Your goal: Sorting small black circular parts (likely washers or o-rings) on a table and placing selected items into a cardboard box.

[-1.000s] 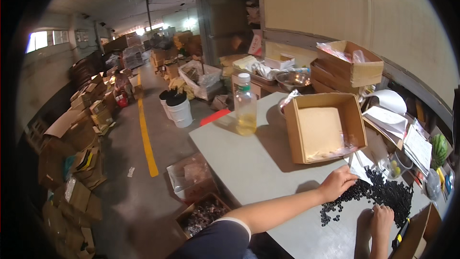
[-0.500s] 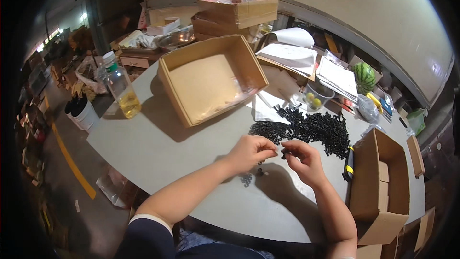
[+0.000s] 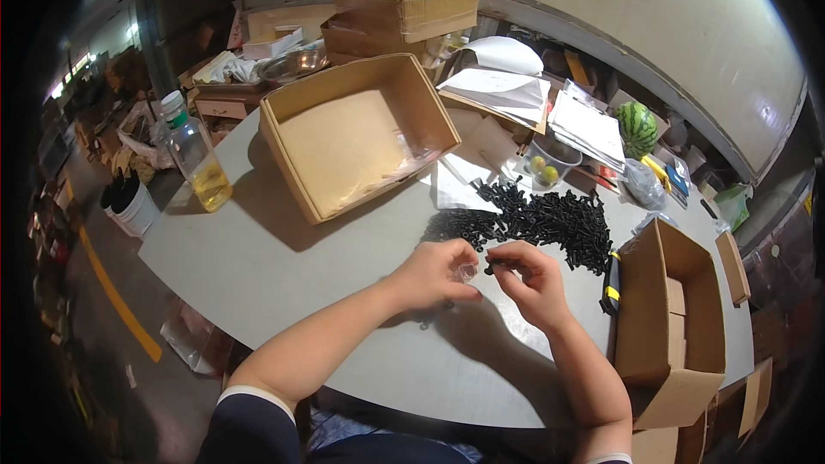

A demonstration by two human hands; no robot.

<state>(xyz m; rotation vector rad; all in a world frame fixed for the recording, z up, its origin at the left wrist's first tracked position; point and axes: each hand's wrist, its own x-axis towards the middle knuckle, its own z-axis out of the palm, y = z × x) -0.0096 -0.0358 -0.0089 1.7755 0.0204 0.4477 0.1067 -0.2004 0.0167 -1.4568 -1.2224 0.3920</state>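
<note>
My left hand [image 3: 436,275] is curled above the grey table with a small clear plastic piece [image 3: 465,272] between its thumb and fingers; its exact kind is too small to tell. Close beside it, my right hand [image 3: 534,283] pinches a small black part [image 3: 491,267] at its fingertips. The hands are apart by a small gap. Just beyond them lies a heap of black screws [image 3: 571,223], with a pile of small black rings [image 3: 460,225] at its left. A few small grey pieces [image 3: 426,325] rest on the table below my left hand, partly hidden.
A large open cardboard box [image 3: 344,146] stands at the back left, beside a bottle of yellow liquid [image 3: 209,180]. At right are a black-and-yellow cutter [image 3: 611,283] and another open box [image 3: 666,318]. Papers [image 3: 589,129], a tub with green fruit [image 3: 554,159] and a watermelon [image 3: 637,127] line the back.
My left hand has opened its grip somewhat and the clear piece now shows in it. My right hand still pinches the black part. The whole view has shifted slightly.
</note>
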